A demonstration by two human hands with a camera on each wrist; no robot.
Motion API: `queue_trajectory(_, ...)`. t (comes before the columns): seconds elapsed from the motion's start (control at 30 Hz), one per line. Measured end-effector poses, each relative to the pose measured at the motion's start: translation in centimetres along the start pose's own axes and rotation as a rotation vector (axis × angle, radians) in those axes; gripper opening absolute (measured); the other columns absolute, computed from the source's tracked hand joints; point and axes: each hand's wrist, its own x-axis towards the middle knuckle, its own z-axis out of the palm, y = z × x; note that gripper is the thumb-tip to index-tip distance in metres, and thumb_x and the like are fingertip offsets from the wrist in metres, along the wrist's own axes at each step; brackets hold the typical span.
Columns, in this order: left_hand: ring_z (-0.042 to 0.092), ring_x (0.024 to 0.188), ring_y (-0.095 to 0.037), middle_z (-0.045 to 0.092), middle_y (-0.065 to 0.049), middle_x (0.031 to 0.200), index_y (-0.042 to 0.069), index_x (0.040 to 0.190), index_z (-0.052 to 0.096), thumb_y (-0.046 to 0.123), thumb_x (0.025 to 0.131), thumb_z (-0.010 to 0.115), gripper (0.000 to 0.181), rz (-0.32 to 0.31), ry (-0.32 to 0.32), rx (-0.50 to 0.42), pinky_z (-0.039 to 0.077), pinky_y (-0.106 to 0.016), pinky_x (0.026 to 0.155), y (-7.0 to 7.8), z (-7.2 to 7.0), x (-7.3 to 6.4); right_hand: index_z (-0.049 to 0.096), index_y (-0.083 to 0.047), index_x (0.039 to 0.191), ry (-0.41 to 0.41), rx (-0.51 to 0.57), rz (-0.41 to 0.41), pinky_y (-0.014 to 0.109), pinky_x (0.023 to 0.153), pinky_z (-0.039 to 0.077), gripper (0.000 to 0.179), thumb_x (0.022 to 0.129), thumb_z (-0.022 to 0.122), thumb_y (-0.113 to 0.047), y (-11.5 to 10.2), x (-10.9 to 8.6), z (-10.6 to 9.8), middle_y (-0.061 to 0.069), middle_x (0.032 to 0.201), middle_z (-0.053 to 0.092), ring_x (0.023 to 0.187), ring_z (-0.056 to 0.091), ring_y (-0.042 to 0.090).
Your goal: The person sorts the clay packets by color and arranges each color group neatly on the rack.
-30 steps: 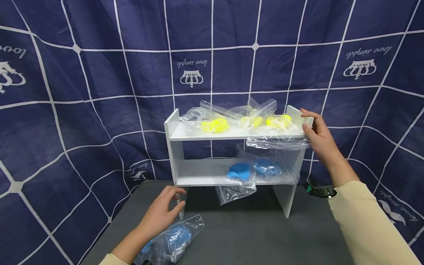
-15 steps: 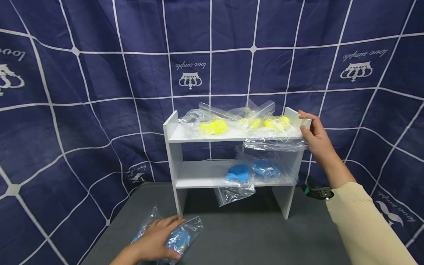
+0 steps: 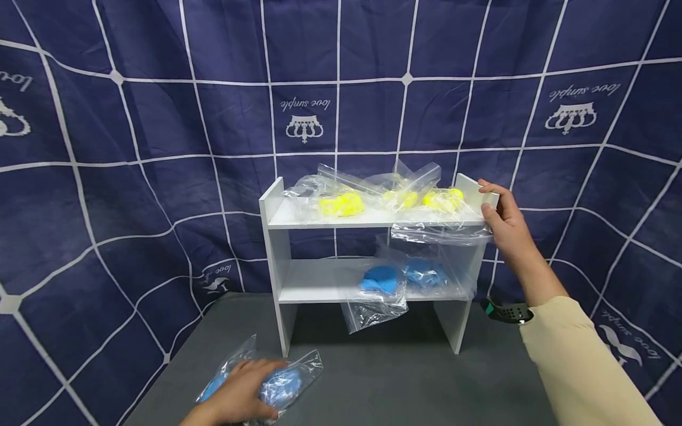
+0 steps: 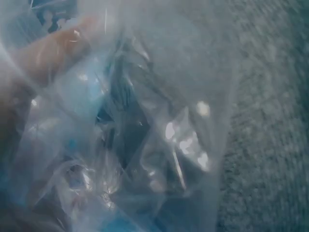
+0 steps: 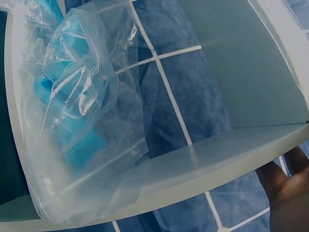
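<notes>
My left hand (image 3: pixel 242 390) lies over clear zip bags with blue contents on the dark table. Thumb and fingers are spread on either side of a blue-filled bag (image 3: pixel 281 387); another blue-filled bag (image 3: pixel 215 381) is partly hidden behind the hand. The left wrist view is blurred, with shiny plastic bag film (image 4: pixel 164 140) across a finger (image 4: pixel 53 53). My right hand (image 3: pixel 508 228) grips the upper right side panel of a white two-tier shelf (image 3: pixel 319 290), thumb on the front edge. In the right wrist view its fingers (image 5: pixel 285 183) show beside the panel.
Several bags with yellow contents (image 3: pixel 341 204) lie on the top tier, one hanging over its front edge. Bags with blue contents (image 3: pixel 380 279) fill the lower tier's right half, one drooping over the edge. A blue gridded curtain (image 3: pixel 373 118) surrounds the table (image 3: pixel 394 378).
My left hand has come down from beside the shelf's left leg onto the blue-filled bags, then shifted slightly left. The right hand keeps its grip on the side panel.
</notes>
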Motion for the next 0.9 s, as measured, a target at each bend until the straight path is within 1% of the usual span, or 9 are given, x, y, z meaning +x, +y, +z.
queue_trajectory(0.07, 0.063, 0.110, -0.023, 0.070, 0.003, 0.118, 0.021, 0.130, 0.062, 0.043, 0.058, 0.091, 0.080, -0.006, 0.023, 0.017, 0.038, -0.064, 0.100, 0.1, 0.0, 0.1, 0.046, -0.011, 0.133, 0.003, 0.004, -0.005, 0.010, 0.106, 0.026, 0.027, 0.106, 0.045, -0.010, -0.1, 0.1, 0.0, 0.013, 0.164, 0.026, 0.152, 0.022, 0.018)
queue_trajectory(0.17, 0.065, 0.109, -0.026, 0.071, 0.000, 0.117, 0.019, 0.125, 0.064, 0.037, 0.057, 0.092, 0.076, -0.006, 0.041, 0.007, 0.036, -0.066, 0.103, 0.2, 0.0, 0.2, 0.046, -0.012, 0.133, 0.004, -0.013, 0.000, 0.009, 0.105, 0.026, 0.027, 0.106, 0.045, -0.010, -0.1, 0.0, 0.0, 0.012, 0.164, 0.026, 0.152, 0.022, 0.017)
queue_trajectory(0.37, 0.065, 0.109, -0.030, 0.072, -0.001, 0.117, 0.018, 0.124, 0.065, 0.030, 0.056, 0.093, 0.074, -0.007, 0.062, -0.024, 0.033, -0.071, 0.104, 0.3, 0.1, 0.0, 0.047, -0.012, 0.133, 0.000, -0.003, 0.005, 0.009, 0.105, 0.026, 0.027, 0.106, 0.045, -0.011, 0.1, -0.1, -0.1, 0.013, 0.164, 0.026, 0.150, 0.024, 0.014)
queue_trajectory(0.47, 0.065, 0.108, -0.029, 0.072, 0.003, 0.115, 0.020, 0.123, 0.065, 0.029, 0.055, 0.093, 0.075, 0.013, 0.120, 0.011, 0.034, -0.069, 0.104, 0.4, 0.2, 0.1, 0.046, -0.011, 0.133, 0.000, 0.003, -0.002, 0.009, 0.105, 0.027, 0.027, 0.106, 0.045, -0.010, 0.1, -0.2, 0.0, 0.014, 0.164, 0.027, 0.149, 0.026, 0.012)
queue_trajectory(0.6, 0.066, 0.106, -0.021, 0.071, 0.008, 0.113, 0.021, 0.124, 0.065, 0.026, 0.054, 0.094, 0.076, 0.048, 0.239, 0.034, 0.037, -0.063, 0.104, 0.8, -0.5, 0.6, 0.047, -0.009, 0.133, 0.006, 0.018, -0.013, 0.010, 0.104, 0.028, 0.027, 0.105, 0.045, -0.009, 0.1, -0.1, 0.1, 0.015, 0.163, 0.028, 0.147, 0.027, 0.013)
queue_trajectory(0.67, 0.066, 0.100, -0.016, 0.070, 0.008, 0.112, 0.021, 0.127, 0.063, 0.024, 0.057, 0.094, 0.076, 0.047, 0.259, -0.028, 0.047, -0.051, 0.098, 1.3, -1.4, 1.0, 0.046, -0.009, 0.133, 0.009, 0.009, -0.013, 0.009, 0.104, 0.028, 0.027, 0.106, 0.045, -0.010, 0.0, 0.0, 0.1, 0.015, 0.163, 0.028, 0.148, 0.027, 0.014)
queue_trajectory(0.73, 0.063, 0.095, -0.010, 0.069, 0.006, 0.114, 0.022, 0.130, 0.062, 0.023, 0.061, 0.093, 0.075, 0.034, 0.259, -0.119, 0.053, -0.040, 0.087, 1.8, -2.5, 1.4, 0.046, -0.011, 0.134, 0.010, -0.009, -0.007, 0.009, 0.104, 0.028, 0.028, 0.106, 0.045, -0.012, 0.0, 0.1, 0.1, 0.013, 0.164, 0.027, 0.149, 0.026, 0.015)
queue_trajectory(0.83, 0.057, 0.093, -0.005, 0.066, 0.001, 0.119, 0.025, 0.134, 0.059, 0.024, 0.068, 0.091, 0.074, -0.041, 0.222, -0.290, 0.048, -0.024, 0.075, 2.8, -4.3, 2.0, 0.046, -0.012, 0.134, 0.012, -0.021, -0.002, 0.008, 0.104, 0.028, 0.028, 0.106, 0.045, -0.012, -0.1, 0.1, 0.1, 0.013, 0.164, 0.027, 0.150, 0.025, 0.016)
queue_trajectory(0.9, 0.057, 0.093, -0.006, 0.065, -0.002, 0.125, 0.026, 0.136, 0.058, 0.025, 0.070, 0.090, 0.073, -0.098, 0.208, -0.394, 0.047, -0.022, 0.075, 3.5, -5.4, 2.4, 0.046, -0.011, 0.134, 0.012, -0.012, -0.002, 0.008, 0.104, 0.028, 0.028, 0.106, 0.045, -0.011, 0.0, 0.0, 0.1, 0.014, 0.164, 0.027, 0.150, 0.025, 0.016)
